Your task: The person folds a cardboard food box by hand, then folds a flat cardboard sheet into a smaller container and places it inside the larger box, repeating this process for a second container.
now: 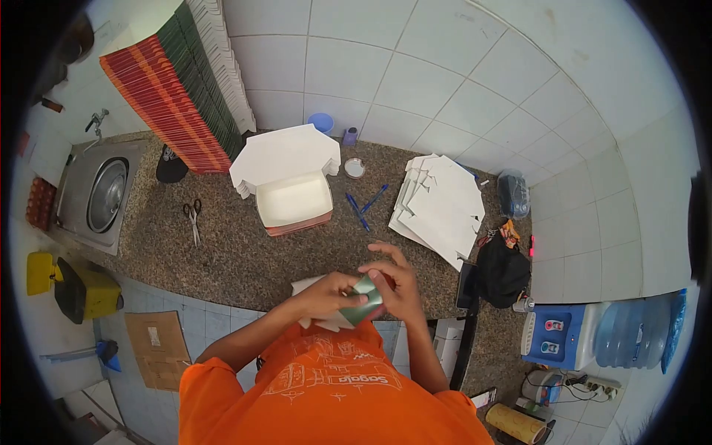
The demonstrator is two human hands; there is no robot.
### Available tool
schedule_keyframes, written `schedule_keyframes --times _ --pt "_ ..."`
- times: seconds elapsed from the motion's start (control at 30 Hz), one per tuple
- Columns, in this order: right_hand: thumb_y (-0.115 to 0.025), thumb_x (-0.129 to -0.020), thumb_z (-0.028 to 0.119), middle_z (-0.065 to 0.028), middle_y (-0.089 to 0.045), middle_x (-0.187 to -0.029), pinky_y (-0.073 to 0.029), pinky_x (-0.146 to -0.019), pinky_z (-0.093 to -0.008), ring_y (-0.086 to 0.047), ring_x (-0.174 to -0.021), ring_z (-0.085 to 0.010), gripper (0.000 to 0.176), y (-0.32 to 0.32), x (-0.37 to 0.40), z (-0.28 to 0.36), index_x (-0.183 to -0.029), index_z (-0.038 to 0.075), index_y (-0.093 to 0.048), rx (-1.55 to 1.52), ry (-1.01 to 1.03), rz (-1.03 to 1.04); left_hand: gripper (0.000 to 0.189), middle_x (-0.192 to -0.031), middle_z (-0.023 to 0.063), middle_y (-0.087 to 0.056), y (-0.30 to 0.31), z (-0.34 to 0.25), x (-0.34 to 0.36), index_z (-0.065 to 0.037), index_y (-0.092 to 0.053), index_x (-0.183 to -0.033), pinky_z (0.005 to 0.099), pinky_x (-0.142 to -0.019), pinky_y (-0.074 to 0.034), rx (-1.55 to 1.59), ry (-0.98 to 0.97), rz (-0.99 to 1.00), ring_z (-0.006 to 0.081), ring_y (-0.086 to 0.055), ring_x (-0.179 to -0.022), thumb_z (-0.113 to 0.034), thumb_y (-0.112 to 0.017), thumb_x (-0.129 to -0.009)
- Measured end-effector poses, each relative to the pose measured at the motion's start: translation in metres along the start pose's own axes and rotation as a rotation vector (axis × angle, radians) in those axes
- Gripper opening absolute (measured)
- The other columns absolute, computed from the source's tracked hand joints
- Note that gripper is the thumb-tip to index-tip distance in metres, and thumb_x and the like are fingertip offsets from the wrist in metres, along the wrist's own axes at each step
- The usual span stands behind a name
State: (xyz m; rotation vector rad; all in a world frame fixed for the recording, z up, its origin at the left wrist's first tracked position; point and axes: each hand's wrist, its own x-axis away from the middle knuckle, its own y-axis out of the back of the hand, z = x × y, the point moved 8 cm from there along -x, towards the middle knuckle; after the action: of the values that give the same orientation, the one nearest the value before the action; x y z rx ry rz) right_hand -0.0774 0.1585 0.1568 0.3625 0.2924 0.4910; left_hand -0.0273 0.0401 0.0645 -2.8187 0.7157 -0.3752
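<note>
Close to my body at the counter's front edge, my left hand [331,295] grips a partly folded carton [363,302], green on the face that shows, with white flaps hanging below. My right hand [395,285] holds the carton's right side, its thumb against the green face and some fingers raised. Beyond them stands an open box [295,202] with a white inside and reddish outer sides, its lid up. Flat white cardboard blanks [440,208] lie in a pile to the right. Two blue pens [358,212] rest between the box and the pile.
Scissors [194,222] lie left of the box. A tall stack of red and green cartons [170,96] stands at the back left, near a sink [107,196]. A black bag [503,271] and a water dispenser [560,334] are at the right.
</note>
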Motion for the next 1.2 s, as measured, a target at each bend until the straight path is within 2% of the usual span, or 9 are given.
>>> schedule_keyframes --times 0.07,0.1,0.27,0.43,0.53,0.67,0.77,1.0,1.2 --pt "-0.068 -0.091 0.006 -0.0131 -0.061 -0.117 -0.048 -0.094 -0.0407 -0.062 -0.107 -0.0286 0.019 -0.002 0.01 0.0 -0.109 0.006 -0.075 0.12 0.144 -0.213 0.02 -0.099 0.0003 -0.073 -0.014 -0.009 -0.003 -0.001 -0.072 -0.115 0.0252 -0.073 -0.051 -0.084 -0.02 0.122 0.0054 -0.064 -0.084 -0.015 -0.068 -0.101" --pt "-0.07 -0.088 0.006 -0.0123 -0.06 -0.116 -0.049 -0.089 -0.041 -0.061 -0.104 -0.0278 0.021 0.007 0.022 0.006 -0.108 0.005 -0.075 0.245 0.292 -0.428 0.02 -0.101 0.0021 -0.073 -0.007 -0.018 -0.005 -0.001 -0.071 -0.115 0.0268 -0.077 -0.054 0.17 0.03 -0.081 0.0078 -0.066 -0.087 -0.014 -0.067 -0.101" --pt "-0.082 -0.078 0.012 -0.0119 -0.058 -0.107 -0.049 -0.089 -0.0433 -0.059 -0.102 -0.0314 0.038 -0.012 0.056 0.001 -0.114 0.008 -0.073 0.332 0.314 -0.334 0.016 -0.107 0.0065 -0.072 0.019 -0.031 -0.027 -0.001 -0.067 -0.114 0.0317 -0.083 -0.06 0.857 -0.183 -0.596 0.0147 -0.071 -0.092 -0.012 -0.064 -0.102" --pt "-0.091 -0.068 0.012 -0.0123 -0.06 -0.111 -0.051 -0.087 -0.0424 -0.06 -0.101 -0.0305 0.062 0.003 0.037 -0.008 -0.126 0.005 -0.07 0.573 0.329 -0.41 0.018 -0.096 0.0034 -0.071 0.007 -0.013 -0.053 -0.004 -0.065 -0.114 0.0266 -0.068 -0.055 0.672 -0.312 -0.697 0.0114 -0.069 -0.08 -0.019 -0.06 -0.106" --pt "-0.086 -0.074 0.005 -0.0133 -0.062 -0.118 -0.052 -0.088 -0.0412 -0.061 -0.106 -0.0306 0.058 0.016 0.028 -0.012 -0.13 0.007 -0.071 0.587 0.279 -0.44 0.021 -0.09 0.0015 -0.07 -0.017 -0.016 -0.062 -0.004 -0.064 -0.105 0.024 -0.065 -0.052 0.708 -0.289 -0.454 0.0079 -0.066 -0.077 -0.024 -0.057 -0.108" --pt "-0.079 -0.082 0.005 -0.0146 -0.063 -0.123 -0.049 -0.098 -0.0426 -0.061 -0.114 -0.0334 0.042 0.034 0.016 -0.009 -0.124 0.005 -0.073 0.289 0.108 -0.458 0.029 -0.087 0.0012 -0.069 -0.002 -0.017 -0.068 -0.006 -0.059 -0.097 0.0239 -0.07 -0.051 0.281 -0.227 -0.47 0.0083 -0.067 -0.081 -0.032 -0.053 -0.109" --pt "-0.08 -0.082 0.003 -0.0119 -0.067 -0.121 -0.05 -0.098 -0.0416 -0.062 -0.114 -0.0314 0.037 0.031 0.016 -0.006 -0.118 0.007 -0.076 0.281 0.115 -0.181 0.035 -0.092 0.0003 -0.068 0.006 -0.037 -0.069 -0.004 -0.063 -0.107 0.0234 -0.069 -0.048 0.472 -0.296 -0.459 0.0061 -0.061 -0.077 -0.036 -0.049 -0.111" --pt "-0.084 -0.079 0.006 -0.0125 -0.067 -0.13 -0.05 -0.095 -0.0424 -0.06 -0.119 -0.0321 0.027 0.039 0.025 -0.013 -0.105 0.008 -0.081 0.332 0.099 -0.629 0.035 -0.086 0.0054 -0.067 -0.021 -0.015 -0.068 -0.007 -0.06 -0.097 0.0265 -0.076 -0.051 0.604 -0.268 -0.432 0.009 -0.063 -0.082 -0.037 -0.049 -0.111" --pt "-0.084 -0.078 0.008 -0.0144 -0.063 -0.138 -0.046 -0.101 -0.0453 -0.059 -0.122 -0.0348 0.025 0.034 0.015 -0.003 -0.103 0.009 -0.082 0.413 0.186 -0.39 0.022 -0.095 0.0007 -0.061 -0.006 -0.017 -0.077 -0.007 -0.059 -0.111 0.0254 -0.071 -0.055 0.818 -0.305 -0.402 0.0113 -0.067 -0.086 -0.028 -0.054 -0.109"
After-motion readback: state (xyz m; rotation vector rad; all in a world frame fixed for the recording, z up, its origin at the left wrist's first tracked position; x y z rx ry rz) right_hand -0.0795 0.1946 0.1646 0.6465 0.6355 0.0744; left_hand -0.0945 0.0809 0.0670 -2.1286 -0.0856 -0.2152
